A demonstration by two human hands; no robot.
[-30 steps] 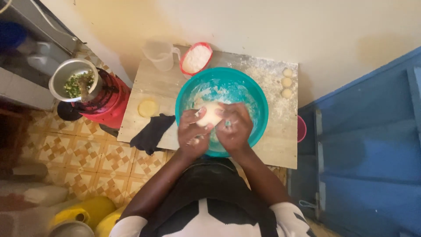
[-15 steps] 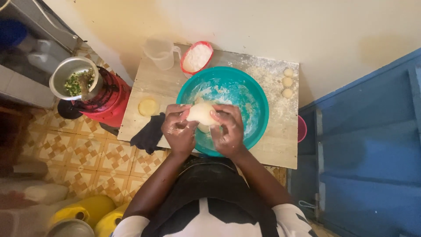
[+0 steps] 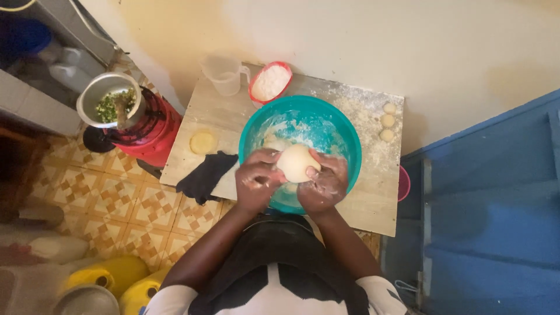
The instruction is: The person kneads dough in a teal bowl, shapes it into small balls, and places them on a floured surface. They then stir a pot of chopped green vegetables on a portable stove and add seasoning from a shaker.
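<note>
Both hands cup a pale dough ball [image 3: 294, 163] over the near rim of the teal bowl [image 3: 338, 131] — left hand [image 3: 256, 181] and right hand [image 3: 326, 184] each curled around a side, floury fingers hiding its lower half. Beyond the bowl sit a red dish of flour [image 3: 270, 81] and a clear jug [image 3: 223, 74]; right of it, three small dough balls [image 3: 387, 121] on the desk [image 3: 373, 204]. Left of the bowl — a black cloth [image 3: 204, 175].

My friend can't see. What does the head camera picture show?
Two floury hands, left hand and right hand, hold a ball of dough over a teal bowl on a floured table. Three small dough balls sit nearby.
</note>
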